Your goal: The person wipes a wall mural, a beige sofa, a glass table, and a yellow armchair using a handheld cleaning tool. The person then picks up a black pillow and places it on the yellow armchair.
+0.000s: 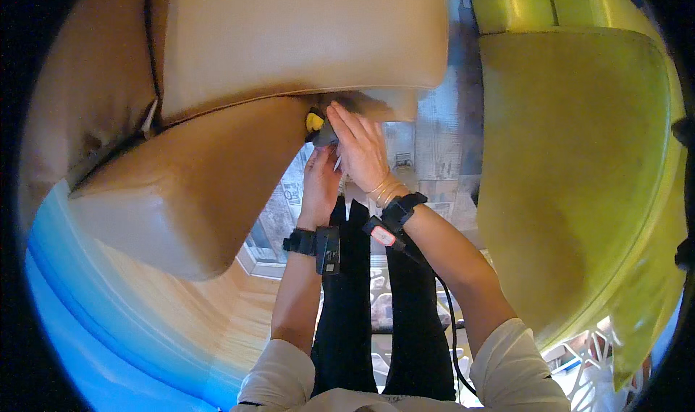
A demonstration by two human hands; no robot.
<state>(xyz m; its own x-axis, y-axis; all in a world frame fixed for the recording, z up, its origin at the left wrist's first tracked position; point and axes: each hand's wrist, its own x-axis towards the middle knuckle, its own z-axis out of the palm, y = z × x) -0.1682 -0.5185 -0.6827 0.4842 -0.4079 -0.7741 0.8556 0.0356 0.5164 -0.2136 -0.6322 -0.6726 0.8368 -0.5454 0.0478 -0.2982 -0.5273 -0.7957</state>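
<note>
A small dark grey object with a yellow part (315,121) sits against the tan leather-like cushion, under the edge of the upper cushion; its exact kind is unclear. My left hand (319,184) has its fingertips closed at the lower end of this object. Beside it, my right hand (361,149) lies along the object's right side with its fingers stretched forward. Its thumb is mostly hidden. A thin whitish piece (337,163) pokes out between the two hands. The tan lower cushion (217,162) slants away to the left, and the upper cushion (304,37) overhangs the fingertips.
A yellow-green padded seat (575,168) stands on the right. Patterned floor (434,146) shows between the seats. At the lower left is a blue and beige curved surface (125,292). A black cable (453,325) hangs from the device on my right wrist.
</note>
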